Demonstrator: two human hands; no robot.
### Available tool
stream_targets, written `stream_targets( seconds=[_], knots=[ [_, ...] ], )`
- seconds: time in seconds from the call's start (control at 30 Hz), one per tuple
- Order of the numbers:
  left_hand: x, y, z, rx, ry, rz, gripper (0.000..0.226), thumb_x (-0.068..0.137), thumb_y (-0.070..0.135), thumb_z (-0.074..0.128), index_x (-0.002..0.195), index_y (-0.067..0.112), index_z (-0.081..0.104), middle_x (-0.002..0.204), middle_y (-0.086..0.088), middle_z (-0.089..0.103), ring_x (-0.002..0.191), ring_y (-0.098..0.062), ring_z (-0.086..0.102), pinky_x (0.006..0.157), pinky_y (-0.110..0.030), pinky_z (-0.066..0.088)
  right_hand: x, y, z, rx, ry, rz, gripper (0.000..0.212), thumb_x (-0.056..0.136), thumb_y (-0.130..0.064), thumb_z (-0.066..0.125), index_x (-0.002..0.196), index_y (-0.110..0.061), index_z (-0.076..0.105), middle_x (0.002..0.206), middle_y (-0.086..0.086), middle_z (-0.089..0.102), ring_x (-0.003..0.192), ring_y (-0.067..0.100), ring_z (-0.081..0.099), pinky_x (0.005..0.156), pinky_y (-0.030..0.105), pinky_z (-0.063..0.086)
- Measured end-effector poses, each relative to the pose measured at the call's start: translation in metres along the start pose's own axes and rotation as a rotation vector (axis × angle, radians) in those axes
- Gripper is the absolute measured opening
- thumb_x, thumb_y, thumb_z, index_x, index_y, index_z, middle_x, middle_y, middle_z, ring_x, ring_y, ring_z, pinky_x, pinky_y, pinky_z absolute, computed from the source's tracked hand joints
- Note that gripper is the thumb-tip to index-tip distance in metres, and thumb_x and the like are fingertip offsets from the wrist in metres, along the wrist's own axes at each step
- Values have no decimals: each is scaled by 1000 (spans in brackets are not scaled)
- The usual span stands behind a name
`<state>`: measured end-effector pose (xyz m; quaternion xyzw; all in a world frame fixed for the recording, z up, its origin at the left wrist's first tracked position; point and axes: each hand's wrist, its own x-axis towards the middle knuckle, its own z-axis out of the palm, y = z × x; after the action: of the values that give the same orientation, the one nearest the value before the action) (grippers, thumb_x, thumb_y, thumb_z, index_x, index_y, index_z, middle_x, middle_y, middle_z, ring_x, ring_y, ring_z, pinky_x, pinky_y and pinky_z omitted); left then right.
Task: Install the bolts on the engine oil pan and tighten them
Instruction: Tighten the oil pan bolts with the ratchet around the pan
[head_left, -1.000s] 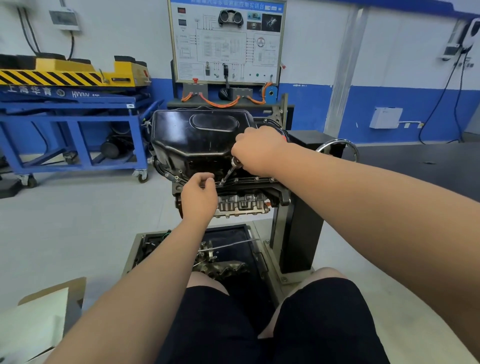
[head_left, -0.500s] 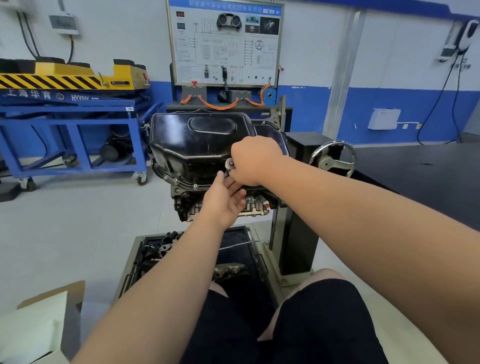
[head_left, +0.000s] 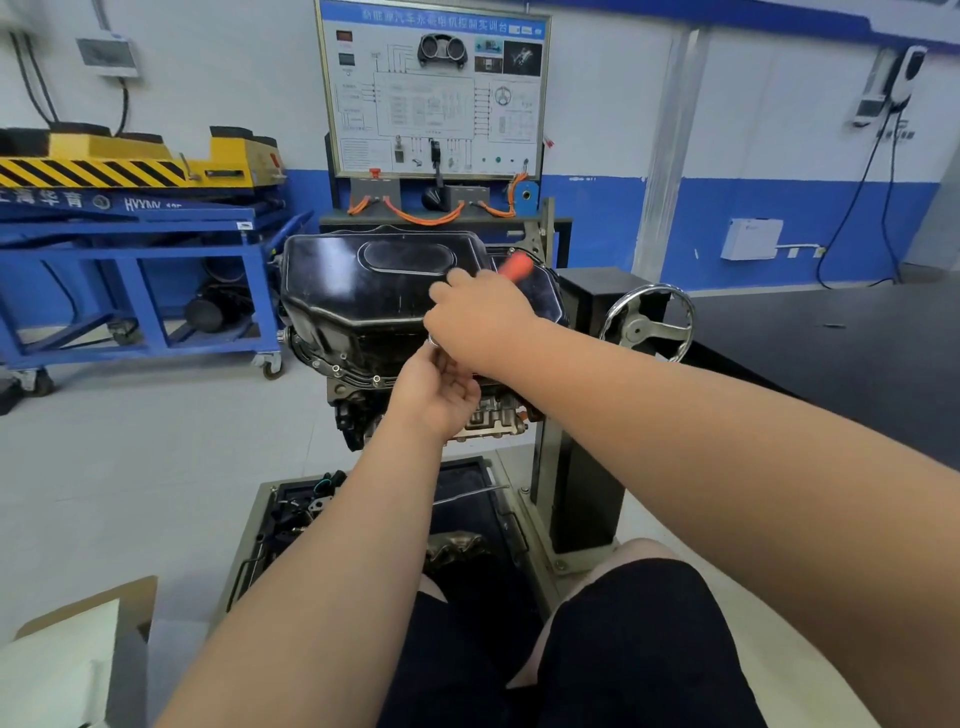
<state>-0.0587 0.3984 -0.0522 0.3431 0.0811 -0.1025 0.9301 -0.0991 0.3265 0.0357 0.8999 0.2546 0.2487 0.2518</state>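
**Both hands on the tool at the near edge of the oil pan**

Nearest me, bottom left, is a cardboard box (head_left: 78, 649). Just past it is the stand's tray (head_left: 262, 525), holding loose dark parts.

My left hand (head_left: 441, 389) is palm up, with the fingers reaching to the metal end of the orange-handled tool (head_left: 514, 267). The fingertips are hidden under the other hand, so I cannot tell whether they pinch it or only touch it. My right hand (head_left: 478, 322) is clamped in a fist round the tool, and the orange grip pokes out beyond the knuckles.

The bolts (head_left: 375, 382) are seated along the flange, just left of the hands. The oil pan (head_left: 363, 296) is black and glossy. It sits on top of the engine on the stand, directly behind both hands.

My judgement on handling:
- **Bolts:** small, hard steel and probably oily, so easy to drop. Pinch them by the head.
- **Pan:** rigid sheet metal already held in place, so it needs no grip.
- **Tool:** stiff. Hold the orange grip for leverage and steady the head end.

Further back, a handwheel (head_left: 649, 322) stands to the right. A blue cart (head_left: 140, 244) and a training board (head_left: 431, 88) stand against the wall.
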Motion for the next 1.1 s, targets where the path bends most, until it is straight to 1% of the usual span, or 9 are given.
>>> stream_targets(
  seconds=[0.07, 0.17, 0.3, 0.43, 0.57, 0.7, 0.93, 1.03, 1.1],
  knots=[
    [1, 0, 3, -50, -12, 4, 30, 97, 27, 47, 70, 17, 56, 58, 5, 56, 58, -9, 49, 63, -22, 42, 3, 1, 0, -104, 41, -75, 26, 96, -18, 48, 117, -15, 62, 121, 7, 54, 115, 27, 45, 86, 38, 39],
    [4, 2, 7, -125, -18, 2, 27, 98, 26, 46, 75, 16, 58, 68, 4, 59, 66, -11, 54, 78, -23, 44, 8, -1, -2, -97, 7, -55, 23, 96, -17, 47, 114, -16, 61, 115, 5, 60, 108, 27, 53, 80, 35, 36],
    [4, 1, 6, -94, -4, -21, 38, 97, 27, 45, 61, 18, 49, 49, 7, 54, 50, -7, 47, 56, -23, 41, 3, 6, -5, -32, 12, -8, 17, 92, -20, 50, 104, -18, 62, 95, 0, 62, 86, 23, 57, 69, 34, 31],
    [1, -1, 6, -74, 8, -29, 42, 98, 30, 44, 58, 18, 47, 47, 7, 53, 47, -6, 47, 56, -24, 40, -1, 9, 0, -44, 27, -40, 17, 94, -24, 48, 104, -18, 62, 93, 1, 61, 82, 21, 54, 68, 33, 28],
    [-1, -1, 6, -64, 14, -16, 41, 97, 30, 45, 58, 18, 48, 48, 6, 53, 49, -7, 46, 56, -24, 39, -1, 8, -2, -82, 17, -40, 12, 92, -25, 51, 97, -18, 60, 69, -4, 41, 63, 18, 42, 65, 33, 27],
    [-1, -2, 5, -33, 25, -6, 38, 96, 32, 48, 60, 18, 49, 54, 7, 53, 53, -7, 45, 58, -24, 39, -1, 6, -4, -80, 13, -31, 8, 89, -24, 54, 90, -18, 59, 57, -5, 33, 47, 14, 29, 60, 33, 29],
    [-4, -2, 4, -4, 22, -7, 35, 94, 34, 51, 62, 18, 51, 54, 7, 54, 54, -8, 48, 59, -24, 40, -1, 5, -5, -51, 18, -2, 15, 89, -30, 55, 93, -17, 61, 59, -4, 36, 50, 14, 34, 58, 34, 32],
    [-5, -1, 4, -8, 12, -5, 34, 94, 35, 50, 65, 18, 53, 59, 6, 56, 58, -8, 51, 62, -25, 41, -1, 4, -2, 20, 20, 35, 22, 92, -33, 52, 106, -17, 59, 84, 0, 57, 77, 21, 54, 64, 34, 33],
    [-6, -2, 3, -34, -6, -4, 33, 96, 35, 48, 67, 18, 53, 64, 6, 56, 62, -9, 51, 63, -25, 41, 0, 5, 2, 25, 27, -2, 25, 95, -30, 47, 114, -17, 57, 106, 4, 60, 98, 24, 54, 71, 34, 31]
  ],
)
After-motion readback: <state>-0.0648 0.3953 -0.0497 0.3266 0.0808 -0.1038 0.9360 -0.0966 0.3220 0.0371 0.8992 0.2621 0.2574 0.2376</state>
